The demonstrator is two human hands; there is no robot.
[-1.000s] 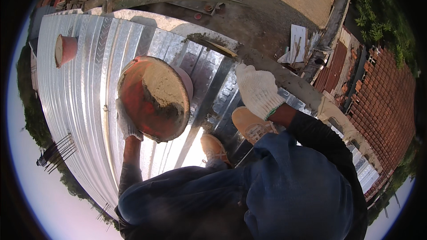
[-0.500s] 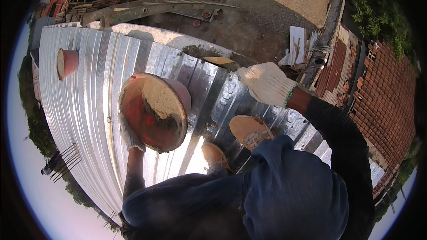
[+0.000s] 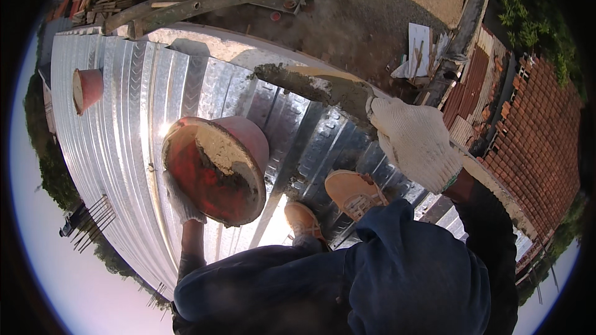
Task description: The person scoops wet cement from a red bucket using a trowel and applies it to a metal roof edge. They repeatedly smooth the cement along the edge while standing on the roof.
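Note:
My left hand (image 3: 181,200), in a pale knit glove, grips the near left rim of a red bucket (image 3: 251,139). The bucket is tilted with its mouth toward me, and grey mortar (image 3: 218,155) clings inside it. My right hand (image 3: 415,139), gloved alike, is closed at the wall edge on the right. From its fist a mortar-smeared trowel (image 3: 355,98) points left; the handle is hidden by the glove. Wet mortar (image 3: 288,79) lies along the wall top (image 3: 239,56), left of the trowel.
Ribbed metal decking (image 3: 124,130) lies under my shoes (image 3: 352,192). A second red bucket (image 3: 89,90) stands at the far left. Beyond the wall, the ground (image 3: 347,31) is lower, with a curved beam (image 3: 217,3) crossing above. Tiled roofing (image 3: 534,142) is at right.
My right hand has moved right and nearer, drawing the trowel along the wall edge. More mortar now shows on the wall top. The left hand still holds the bucket, which has shifted slightly nearer.

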